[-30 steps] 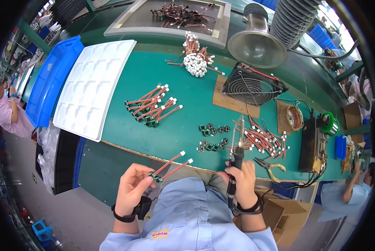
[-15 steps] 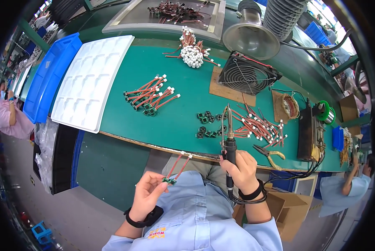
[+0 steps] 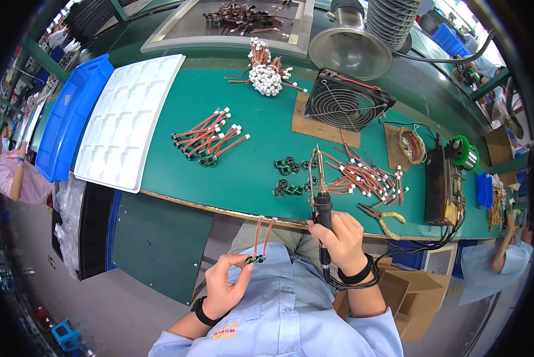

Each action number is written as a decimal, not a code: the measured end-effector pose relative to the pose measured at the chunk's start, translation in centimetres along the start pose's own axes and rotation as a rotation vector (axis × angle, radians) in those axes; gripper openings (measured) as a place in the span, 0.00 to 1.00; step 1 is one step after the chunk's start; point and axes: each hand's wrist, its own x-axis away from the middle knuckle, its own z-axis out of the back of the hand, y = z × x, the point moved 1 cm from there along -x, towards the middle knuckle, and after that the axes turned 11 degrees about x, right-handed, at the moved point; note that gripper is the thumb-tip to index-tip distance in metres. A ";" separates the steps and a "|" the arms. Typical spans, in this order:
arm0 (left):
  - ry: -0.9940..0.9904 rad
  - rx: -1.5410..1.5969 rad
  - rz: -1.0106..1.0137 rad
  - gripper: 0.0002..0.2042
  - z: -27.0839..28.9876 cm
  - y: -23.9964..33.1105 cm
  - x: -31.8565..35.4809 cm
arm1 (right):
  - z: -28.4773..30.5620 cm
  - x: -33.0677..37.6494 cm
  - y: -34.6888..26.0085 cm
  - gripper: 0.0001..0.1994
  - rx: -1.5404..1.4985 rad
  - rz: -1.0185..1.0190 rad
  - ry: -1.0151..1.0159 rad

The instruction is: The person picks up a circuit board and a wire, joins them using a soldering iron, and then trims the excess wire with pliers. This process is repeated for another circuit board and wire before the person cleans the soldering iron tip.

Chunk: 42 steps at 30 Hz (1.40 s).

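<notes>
Between the thumb and fingers of my left hand [image 3: 226, 284] are small green circuit boards [image 3: 255, 259], pinched by their edge. Two pairs of red wires run up from them toward the bench edge. My right hand [image 3: 342, 239] is wrapped round the black handle of a soldering iron [image 3: 323, 205], whose metal tip points up and away over the bench. Just past the iron lie several bare circuit boards [image 3: 288, 188]. To its right is a loose heap of red wires with white connectors [image 3: 365, 178]. Wired boards [image 3: 207, 140] lie in a group farther left.
Pliers [image 3: 383, 219] rest near the front edge, left of a black soldering station [image 3: 440, 187] and a solder spool [image 3: 466, 153]. A fan [image 3: 347, 101] stands behind the wires. Bundled connectors [image 3: 265, 77], a white tray [image 3: 127, 119] and a blue bin [image 3: 70, 119] are farther left.
My left hand has moved slightly right with the boards, and their wires now stand more upright. My right hand still holds the soldering iron, almost in place. The view has shifted a little.
</notes>
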 end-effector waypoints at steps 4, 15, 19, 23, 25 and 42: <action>0.034 -0.118 -0.107 0.10 -1.1 0.1 -1.2 | 0.1 0.0 -0.1 0.16 -0.019 -0.010 0.015; -0.041 -0.440 -0.584 0.14 -2.8 -1.3 -0.9 | -0.1 0.4 0.1 0.17 -0.028 -0.037 0.001; -0.036 -0.461 -0.594 0.15 -3.2 -2.4 -0.4 | -0.2 0.1 0.1 0.17 -0.037 -0.039 0.000; -0.028 -0.388 -0.583 0.14 -3.3 -1.2 -1.4 | -0.2 0.4 0.2 0.18 -0.037 -0.045 -0.008; -0.052 -0.379 -0.542 0.14 -3.1 -0.9 -1.2 | -0.2 0.5 0.2 0.18 -0.036 -0.046 -0.009; 0.020 -0.267 -0.262 0.09 -2.6 1.3 -4.4 | -0.7 1.2 0.3 0.16 -0.062 -0.056 0.007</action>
